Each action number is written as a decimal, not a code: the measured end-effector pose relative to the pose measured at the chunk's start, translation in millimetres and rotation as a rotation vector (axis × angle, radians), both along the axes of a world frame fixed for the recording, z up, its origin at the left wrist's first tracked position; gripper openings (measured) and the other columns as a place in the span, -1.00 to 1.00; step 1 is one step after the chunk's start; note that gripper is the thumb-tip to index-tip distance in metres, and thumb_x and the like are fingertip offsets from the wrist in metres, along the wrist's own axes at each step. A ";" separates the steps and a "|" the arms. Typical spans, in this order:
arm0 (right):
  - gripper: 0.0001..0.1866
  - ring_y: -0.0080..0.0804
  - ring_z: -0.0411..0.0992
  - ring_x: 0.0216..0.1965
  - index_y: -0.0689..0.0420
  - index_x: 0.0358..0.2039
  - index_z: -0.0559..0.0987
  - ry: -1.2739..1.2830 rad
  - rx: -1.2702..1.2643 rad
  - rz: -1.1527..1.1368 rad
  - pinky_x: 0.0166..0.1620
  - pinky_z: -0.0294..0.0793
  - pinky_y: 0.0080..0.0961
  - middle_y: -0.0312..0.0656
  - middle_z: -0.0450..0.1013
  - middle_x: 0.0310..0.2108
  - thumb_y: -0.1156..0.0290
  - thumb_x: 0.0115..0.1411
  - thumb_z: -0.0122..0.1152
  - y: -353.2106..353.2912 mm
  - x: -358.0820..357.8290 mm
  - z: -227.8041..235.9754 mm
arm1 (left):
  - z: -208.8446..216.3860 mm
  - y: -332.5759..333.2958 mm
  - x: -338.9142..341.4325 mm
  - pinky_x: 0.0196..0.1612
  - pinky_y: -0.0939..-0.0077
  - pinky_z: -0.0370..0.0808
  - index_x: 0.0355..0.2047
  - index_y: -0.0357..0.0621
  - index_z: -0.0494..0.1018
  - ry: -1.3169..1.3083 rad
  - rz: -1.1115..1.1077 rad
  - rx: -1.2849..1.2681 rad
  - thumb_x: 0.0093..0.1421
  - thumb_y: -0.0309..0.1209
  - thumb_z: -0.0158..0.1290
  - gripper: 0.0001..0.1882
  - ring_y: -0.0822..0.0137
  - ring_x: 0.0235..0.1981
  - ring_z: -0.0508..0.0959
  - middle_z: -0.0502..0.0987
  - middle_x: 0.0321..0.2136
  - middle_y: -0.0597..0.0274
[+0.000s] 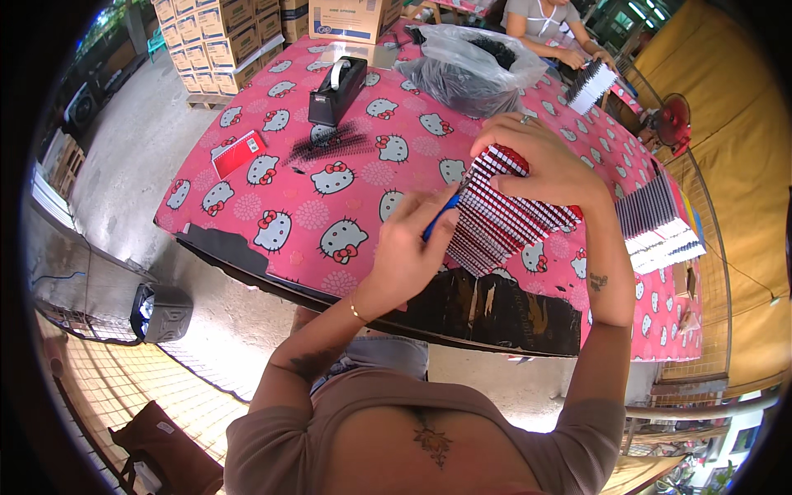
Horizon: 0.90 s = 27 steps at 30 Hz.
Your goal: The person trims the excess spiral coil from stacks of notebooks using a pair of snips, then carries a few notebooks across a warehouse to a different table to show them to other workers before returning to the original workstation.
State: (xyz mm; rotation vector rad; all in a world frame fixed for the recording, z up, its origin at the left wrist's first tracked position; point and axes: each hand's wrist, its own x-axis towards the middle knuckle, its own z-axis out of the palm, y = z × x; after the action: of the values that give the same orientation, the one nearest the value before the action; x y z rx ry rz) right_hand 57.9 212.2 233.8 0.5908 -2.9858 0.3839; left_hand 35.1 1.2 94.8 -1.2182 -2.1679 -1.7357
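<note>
In my left hand [412, 239] is a small blue-handled tool [442, 216] with a metal tip, its fingers closed round the handle. The tip meets the upper left edge of a stack of red-covered, spiral-bound notebooks [503, 223], whose bound edges show as white and dark rows. My right hand [540, 161] is wrapped over the far side of this stack and grips it against the table. Left of the stack lie loose black binding coils [330, 144] and a single red notebook [239, 155].
A black tape dispenser [338, 92] and a clear plastic bag of black coils [474, 74] stand farther back. More bound notebooks [656, 219] are piled at the right. Across the table another person [549, 29] handles a notebook stack [592, 87]. Cartons [219, 37] stand beyond.
</note>
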 end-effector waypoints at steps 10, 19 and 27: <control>-0.61 -0.25 0.31 0.09 0.04 -0.16 0.51 -0.002 0.000 -0.006 0.23 0.12 -0.19 -0.27 0.43 -0.13 0.31 -0.07 0.24 -0.6 1.1 0.1 | -12.6 3.1 -2.2 -0.26 0.51 0.55 0.11 -0.37 0.35 -0.782 -0.369 0.267 0.42 -0.27 -0.15 -0.57 0.36 -0.40 0.58 0.54 -0.32 0.15; -0.60 -0.22 0.32 0.08 0.04 -0.15 0.52 0.047 0.005 0.004 0.22 0.12 -0.19 -0.25 0.43 -0.12 0.31 -0.06 0.26 3.9 0.1 -4.5 | 1.8 8.2 14.4 -0.34 0.43 0.42 0.10 -0.23 0.44 0.348 0.269 -0.063 0.33 -0.35 0.00 -0.62 0.28 -0.41 0.44 0.45 -0.40 0.04; -0.61 -0.24 0.32 0.07 0.04 -0.16 0.52 0.007 -0.015 0.029 0.21 0.14 -0.22 -0.26 0.44 -0.13 0.32 -0.07 0.25 1.9 -2.4 -1.4 | -31.9 0.2 -0.8 -0.13 0.41 0.56 0.08 -0.36 0.37 -0.801 -0.422 0.259 0.40 -0.21 -0.11 -0.56 0.24 -0.24 0.62 0.56 -0.25 0.08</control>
State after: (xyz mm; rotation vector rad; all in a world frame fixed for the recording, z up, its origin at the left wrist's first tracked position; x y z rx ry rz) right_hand 55.5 214.0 232.5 0.6331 -2.9686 0.4047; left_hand 34.3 1.3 62.9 -1.0755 -1.9716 -2.9862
